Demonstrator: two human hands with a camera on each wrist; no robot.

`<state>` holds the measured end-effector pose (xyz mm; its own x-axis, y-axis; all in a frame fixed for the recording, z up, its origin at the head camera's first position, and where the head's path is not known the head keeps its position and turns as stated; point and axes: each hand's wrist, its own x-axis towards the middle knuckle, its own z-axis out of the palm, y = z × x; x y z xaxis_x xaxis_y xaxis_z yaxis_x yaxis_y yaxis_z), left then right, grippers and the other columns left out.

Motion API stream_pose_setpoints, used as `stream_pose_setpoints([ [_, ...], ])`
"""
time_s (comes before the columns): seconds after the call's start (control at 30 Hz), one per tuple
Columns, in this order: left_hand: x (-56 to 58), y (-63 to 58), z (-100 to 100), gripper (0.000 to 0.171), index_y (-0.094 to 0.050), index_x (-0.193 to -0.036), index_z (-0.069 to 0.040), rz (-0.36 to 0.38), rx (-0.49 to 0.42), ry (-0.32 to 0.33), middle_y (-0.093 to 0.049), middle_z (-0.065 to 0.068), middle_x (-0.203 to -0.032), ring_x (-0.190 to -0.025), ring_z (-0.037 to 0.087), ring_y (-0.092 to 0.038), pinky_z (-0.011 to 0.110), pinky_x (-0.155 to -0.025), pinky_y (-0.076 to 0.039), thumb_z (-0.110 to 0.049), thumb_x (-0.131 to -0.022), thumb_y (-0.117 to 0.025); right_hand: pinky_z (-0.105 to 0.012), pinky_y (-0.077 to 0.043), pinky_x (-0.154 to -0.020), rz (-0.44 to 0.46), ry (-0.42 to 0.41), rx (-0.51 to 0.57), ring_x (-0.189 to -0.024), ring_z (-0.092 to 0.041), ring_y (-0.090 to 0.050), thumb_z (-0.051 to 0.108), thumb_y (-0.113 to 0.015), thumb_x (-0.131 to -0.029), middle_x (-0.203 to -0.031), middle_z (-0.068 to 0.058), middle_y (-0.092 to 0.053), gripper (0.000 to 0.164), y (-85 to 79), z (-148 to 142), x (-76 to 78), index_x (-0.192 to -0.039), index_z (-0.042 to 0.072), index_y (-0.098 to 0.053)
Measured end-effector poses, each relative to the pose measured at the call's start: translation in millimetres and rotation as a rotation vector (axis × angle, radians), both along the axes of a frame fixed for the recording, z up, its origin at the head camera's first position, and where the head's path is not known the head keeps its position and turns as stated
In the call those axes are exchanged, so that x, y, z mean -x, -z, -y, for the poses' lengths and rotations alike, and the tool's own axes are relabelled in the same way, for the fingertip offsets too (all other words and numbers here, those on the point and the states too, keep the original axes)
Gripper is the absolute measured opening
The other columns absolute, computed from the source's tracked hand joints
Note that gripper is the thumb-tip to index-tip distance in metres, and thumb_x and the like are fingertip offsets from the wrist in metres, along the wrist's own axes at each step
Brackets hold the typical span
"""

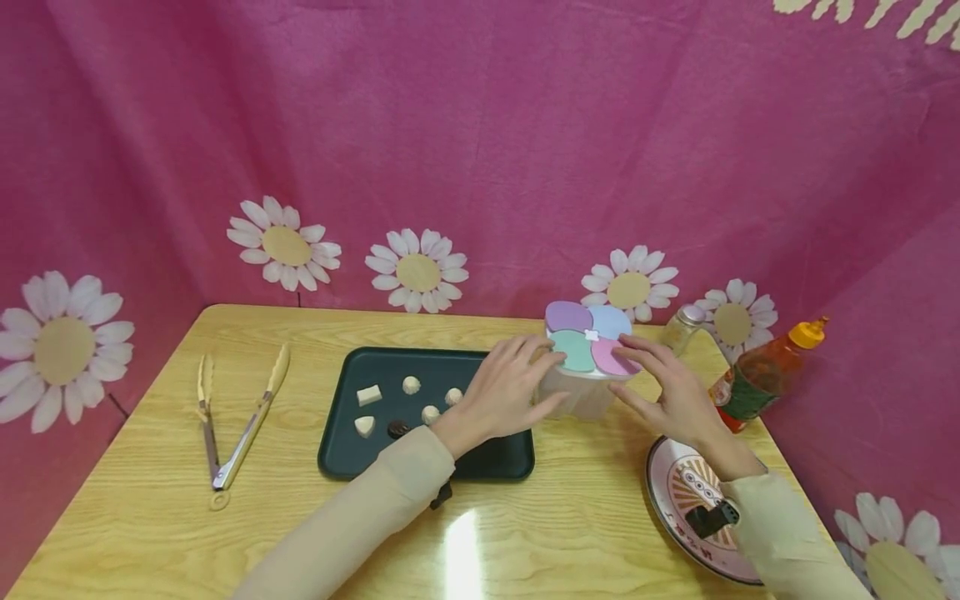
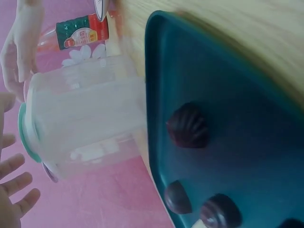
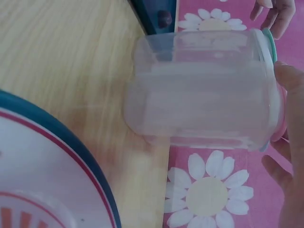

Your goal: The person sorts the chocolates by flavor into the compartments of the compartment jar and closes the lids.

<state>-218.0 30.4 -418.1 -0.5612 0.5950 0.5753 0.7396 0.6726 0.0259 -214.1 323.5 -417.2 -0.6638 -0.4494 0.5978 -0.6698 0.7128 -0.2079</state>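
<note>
A clear plastic container point(image 3: 199, 90) stands upright on the table, right of the dark tray. Its lid has four petal-shaped flaps: purple, pale blue, a green flap point(image 1: 573, 351) and a pink flap point(image 1: 611, 357). My left hand point(image 1: 504, 387) reaches to the lid from the left, fingers spread, fingertips right by the green flap. From the other side my right hand point(image 1: 675, 400) has its fingers over the pink flap and its thumb close to the lid's rim. Neither hand is curled round anything. My left forearm covers part of the tray.
White and brown chocolates, one a brown shell-shaped chocolate point(image 2: 188, 126), lie on the tray point(image 1: 337, 450). Tongs point(image 1: 251, 433) lie at left. A patterned plate point(image 1: 663, 492) sits under my right forearm; a red sauce bottle point(image 1: 761, 379) and a shaker point(image 1: 681, 330) stand behind it.
</note>
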Motion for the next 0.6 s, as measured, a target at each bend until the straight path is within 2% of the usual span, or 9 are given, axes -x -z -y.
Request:
stream_pose_setpoints([
  [0.03,1.0,-1.3,-2.2,0.049,-0.069,-0.135,-0.018,0.014,0.012,-0.004,-0.066,0.005,-0.136,-0.125,0.021,-0.062,0.039,-0.109,-0.052,-0.051,-0.099,-0.068,-0.023,-0.045,-0.109,0.01,0.011,0.0,-0.128,-0.037,-0.064,0.011,-0.089,-0.078,-0.144,-0.014,-0.066,0.058,-0.5,-0.8,1.3,-0.133,0.011,-0.071],
  [0.13,3.2,-5.1,-8.8,0.045,-0.07,-0.133,-0.019,0.055,0.039,-0.017,-0.066,0.003,-0.134,-0.123,0.019,-0.062,0.037,-0.107,-0.053,-0.049,-0.1,-0.068,-0.044,-0.052,-0.099,0.023,0.028,-0.02,-0.127,-0.036,-0.066,0.011,-0.089,-0.079,-0.142,-0.012,-0.068,0.057,-3.4,-3.2,4.3,-0.133,0.012,-0.072],
  [0.23,6.8,-6.3,-14.6,0.04,-0.071,-0.131,-0.019,0.07,0.035,-0.024,-0.067,0.002,-0.129,-0.118,0.019,-0.062,0.034,-0.103,-0.054,-0.046,-0.101,-0.068,-0.05,-0.051,-0.097,0.019,0.024,-0.042,-0.125,-0.036,-0.066,0.011,-0.089,-0.078,-0.139,-0.013,-0.069,0.056,-5.0,-5.2,7.2,-0.132,0.012,-0.073],
  [0.43,14.2,-5.3,-20.1,0.03,-0.073,-0.123,-0.019,0.038,0.001,-0.033,-0.068,0.002,-0.12,-0.107,0.016,-0.063,0.029,-0.096,-0.054,-0.041,-0.104,-0.066,-0.048,-0.051,-0.093,0.003,0.022,-0.059,-0.121,-0.034,-0.067,0.012,-0.09,-0.077,-0.134,-0.012,-0.07,0.055,-6.1,-6.3,9.7,-0.13,0.013,-0.074],
  [0.6,17.4,-5.9,-18.1,0.029,-0.074,-0.123,-0.02,0.055,-0.017,-0.028,-0.069,0.003,-0.121,-0.108,0.017,-0.062,0.029,-0.097,-0.054,-0.04,-0.103,-0.067,-0.05,-0.053,-0.089,-0.027,0.011,-0.066,-0.115,-0.033,-0.068,0.012,-0.09,-0.075,-0.129,-0.012,-0.071,0.055,-6.9,-5.8,9.7,-0.128,0.012,-0.074],
])
